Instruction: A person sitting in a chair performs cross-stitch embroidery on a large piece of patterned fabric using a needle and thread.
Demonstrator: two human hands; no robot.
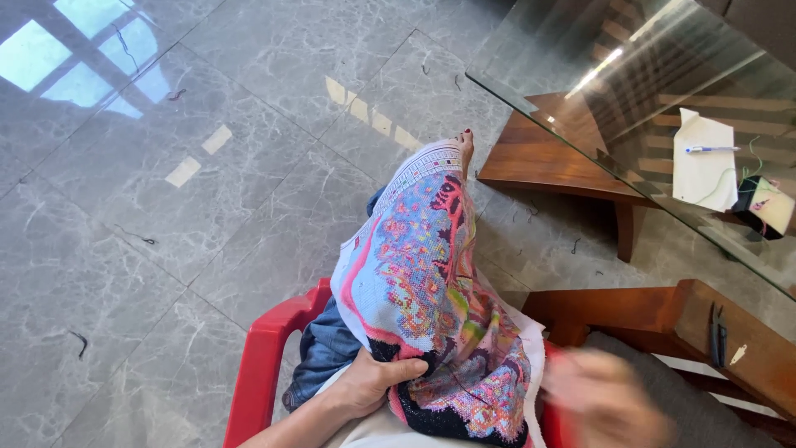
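Observation:
A large cross-stitch cloth [419, 274], white at the edges with pink, blue and black patterns, lies draped over my lap and knee. My left hand [375, 382] grips its lower edge, thumb on top, bunching the fabric. My right hand [604, 396] is blurred with motion at the right of the cloth, fingers drawn together; whether it pinches a needle or thread is too blurred to tell. I sit in a red plastic chair [264, 365], wearing blue jeans, one bare foot [466, 148] stretched out on the floor.
A glass-topped wooden table [580, 99] stands at the upper right, bearing a white paper with a pen [703, 158] and a small box with threads [767, 207]. A wooden armrest [730, 332] with small pliers lies at right. Grey marble floor [207, 166] spreads left.

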